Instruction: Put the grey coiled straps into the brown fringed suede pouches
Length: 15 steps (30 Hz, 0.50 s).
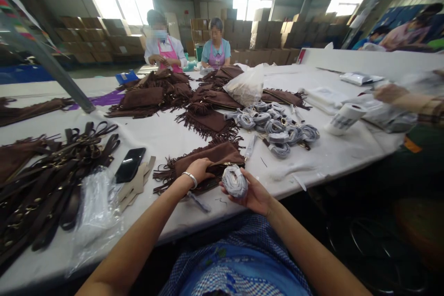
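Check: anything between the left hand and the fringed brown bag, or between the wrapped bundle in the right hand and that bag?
Nothing visible. The left hand already rests on the fringed brown suede bag. The right hand holds the grey wrapped bundle right at the bag's near edge, with no object between them.

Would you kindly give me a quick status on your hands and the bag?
Left hand pressing on brown bag. Right hand holding grey bundle beside it. Phone well left, not in the way.

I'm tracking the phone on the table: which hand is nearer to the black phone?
Left. The left hand rests on the brown fringed bag, right of the black phone; the right hand, holding a wrapped bundle, is farther right.
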{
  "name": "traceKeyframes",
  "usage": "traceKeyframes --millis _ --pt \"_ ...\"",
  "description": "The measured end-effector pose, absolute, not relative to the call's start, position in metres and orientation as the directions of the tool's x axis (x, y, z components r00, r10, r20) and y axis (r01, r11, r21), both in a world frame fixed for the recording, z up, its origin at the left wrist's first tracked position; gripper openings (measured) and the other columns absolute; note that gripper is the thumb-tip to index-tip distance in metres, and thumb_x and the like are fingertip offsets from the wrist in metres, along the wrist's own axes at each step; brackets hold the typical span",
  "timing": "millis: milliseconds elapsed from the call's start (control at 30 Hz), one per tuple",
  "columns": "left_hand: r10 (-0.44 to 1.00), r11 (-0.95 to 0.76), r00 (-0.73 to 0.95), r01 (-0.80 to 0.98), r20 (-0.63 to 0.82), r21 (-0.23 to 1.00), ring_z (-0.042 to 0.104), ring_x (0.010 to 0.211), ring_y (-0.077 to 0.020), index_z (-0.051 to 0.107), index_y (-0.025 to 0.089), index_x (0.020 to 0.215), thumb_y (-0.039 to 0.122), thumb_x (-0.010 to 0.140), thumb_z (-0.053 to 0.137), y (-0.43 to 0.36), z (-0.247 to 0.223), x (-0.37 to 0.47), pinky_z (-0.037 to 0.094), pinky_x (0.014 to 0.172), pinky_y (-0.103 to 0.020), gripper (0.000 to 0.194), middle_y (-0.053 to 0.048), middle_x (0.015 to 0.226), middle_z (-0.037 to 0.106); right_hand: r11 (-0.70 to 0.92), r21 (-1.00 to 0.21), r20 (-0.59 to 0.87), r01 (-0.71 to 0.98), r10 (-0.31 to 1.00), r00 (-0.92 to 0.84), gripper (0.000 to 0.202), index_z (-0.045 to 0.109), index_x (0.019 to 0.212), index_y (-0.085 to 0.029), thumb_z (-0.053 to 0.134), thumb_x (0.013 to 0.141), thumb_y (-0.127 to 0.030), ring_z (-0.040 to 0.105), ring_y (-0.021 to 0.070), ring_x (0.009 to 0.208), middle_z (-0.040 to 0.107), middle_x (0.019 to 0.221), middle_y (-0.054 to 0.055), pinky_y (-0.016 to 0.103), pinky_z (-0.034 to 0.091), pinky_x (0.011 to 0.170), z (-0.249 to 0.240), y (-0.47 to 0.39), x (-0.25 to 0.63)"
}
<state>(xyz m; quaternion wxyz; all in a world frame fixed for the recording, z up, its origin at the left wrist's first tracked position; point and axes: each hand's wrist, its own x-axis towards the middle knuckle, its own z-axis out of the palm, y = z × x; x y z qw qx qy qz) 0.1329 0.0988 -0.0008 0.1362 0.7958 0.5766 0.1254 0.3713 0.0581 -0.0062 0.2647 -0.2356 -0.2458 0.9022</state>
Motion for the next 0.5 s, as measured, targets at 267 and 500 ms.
traceKeyframes --millis 267,500 --pt "0.958 -0.228 0.282 0.85 -0.046 0.475 0.055 0.057 -0.016 0.076 0.018 0.071 0.025 0.069 0.066 0.103 0.018 0.133 0.041 0.06 -0.025 0.012 -0.001 0.057 0.065 -0.735 -0.41 -0.239 -0.54 0.658 -0.714 0.056 0.059 0.122 -0.007 0.046 0.093 -0.054 0.068 0.0215 0.1 0.07 0.111 0.015 0.031 0.054 0.088 -0.02 0.048 0.358" --pt "0.975 -0.141 0.221 0.722 -0.033 0.678 0.06 0.063 -0.0181 0.076 0.012 0.09 0.037 0.072 0.062 0.102 0.029 0.123 0.046 0.058 -0.026 0.034 -0.002 0.069 0.072 -0.625 -0.267 -0.25 -0.734 0.78 -0.573 0.048 0.055 0.123 -0.007 0.049 0.094 -0.046 0.067 0.0254 0.104 0.071 0.108 0.017 0.038 0.056 0.089 -0.02 0.044 0.339"
